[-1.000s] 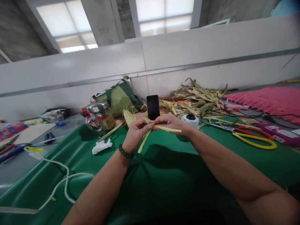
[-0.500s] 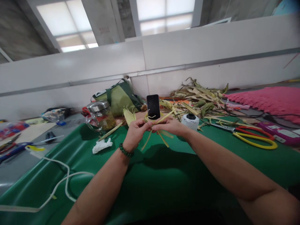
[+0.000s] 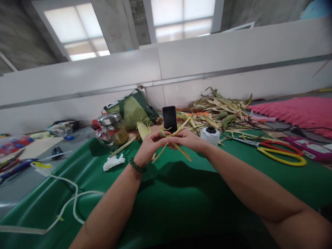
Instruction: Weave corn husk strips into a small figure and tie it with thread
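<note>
Pale yellow-green corn husk strips (image 3: 183,154) are pinched between my two hands above the green mat (image 3: 166,207). My left hand (image 3: 153,145), with a dark green bead bracelet (image 3: 137,166) at the wrist, grips them from the left. Thumb to thumb with it, my right hand (image 3: 188,139) closes on the strips from the right. Loose strip ends stick out above and below the fingers; where the strips cross is mostly hidden by the thumbs. Just behind the hands a black phone (image 3: 169,119) stands upright.
A glass jug (image 3: 111,128) and crumpled white tissue (image 3: 113,162) sit left. To the right are a white thread spool (image 3: 210,135) and red-and-yellow-handled scissors (image 3: 281,152). Dried husks (image 3: 220,107) are heaped behind, near a green bag (image 3: 133,109). A white cord (image 3: 75,193) crosses the mat.
The hands stay together in nearly the same place. The strips have shifted in the fingers, with their lower ends now pointing at different angles.
</note>
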The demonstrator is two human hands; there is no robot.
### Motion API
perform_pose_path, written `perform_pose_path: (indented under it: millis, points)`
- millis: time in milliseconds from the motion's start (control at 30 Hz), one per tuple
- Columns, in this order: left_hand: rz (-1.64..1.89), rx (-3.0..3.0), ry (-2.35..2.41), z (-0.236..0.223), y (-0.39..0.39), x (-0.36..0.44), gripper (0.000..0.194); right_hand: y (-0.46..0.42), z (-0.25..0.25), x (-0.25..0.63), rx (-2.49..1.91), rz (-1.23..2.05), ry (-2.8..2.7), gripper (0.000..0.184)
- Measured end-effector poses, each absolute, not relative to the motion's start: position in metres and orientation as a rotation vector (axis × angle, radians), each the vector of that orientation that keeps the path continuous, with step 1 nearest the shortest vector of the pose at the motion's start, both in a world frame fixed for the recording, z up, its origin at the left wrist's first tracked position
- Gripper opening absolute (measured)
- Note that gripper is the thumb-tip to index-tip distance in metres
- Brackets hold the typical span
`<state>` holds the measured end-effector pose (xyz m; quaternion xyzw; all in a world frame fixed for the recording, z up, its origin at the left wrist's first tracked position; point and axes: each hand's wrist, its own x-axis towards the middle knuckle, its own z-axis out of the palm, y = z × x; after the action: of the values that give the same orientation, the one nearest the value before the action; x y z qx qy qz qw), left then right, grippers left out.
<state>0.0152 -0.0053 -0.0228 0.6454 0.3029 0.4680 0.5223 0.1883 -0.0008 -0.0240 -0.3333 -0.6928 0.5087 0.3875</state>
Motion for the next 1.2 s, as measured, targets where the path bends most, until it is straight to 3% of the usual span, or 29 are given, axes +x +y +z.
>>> perform_pose_path:
  millis: [233,633,867,1067,1200]
  points:
    - [1.060,1.658,0.636,-0.021,-0.006,0.014,0.023,-0.004,-0.020,0.188,-0.876,1.254,-1.798,0.057]
    - [1.184,1.764,0.864,-0.022,-0.010,0.019,0.025,-0.010,-0.027,0.178,-1.047,0.895,-1.810,0.056]
    - [1.181,1.633,0.834,-0.023,-0.009,0.017,0.025,-0.013,-0.025,0.175,-0.894,1.064,-1.807,0.064]
    - [1.087,1.413,0.769,-0.027,-0.003,0.016,0.030,-0.007,-0.022,0.181,-0.833,0.927,-1.661,0.041]
    - [1.393,1.524,0.917,-0.022,0.002,0.009,0.023,-0.006,-0.020,0.185,-0.916,0.734,-1.647,0.030]
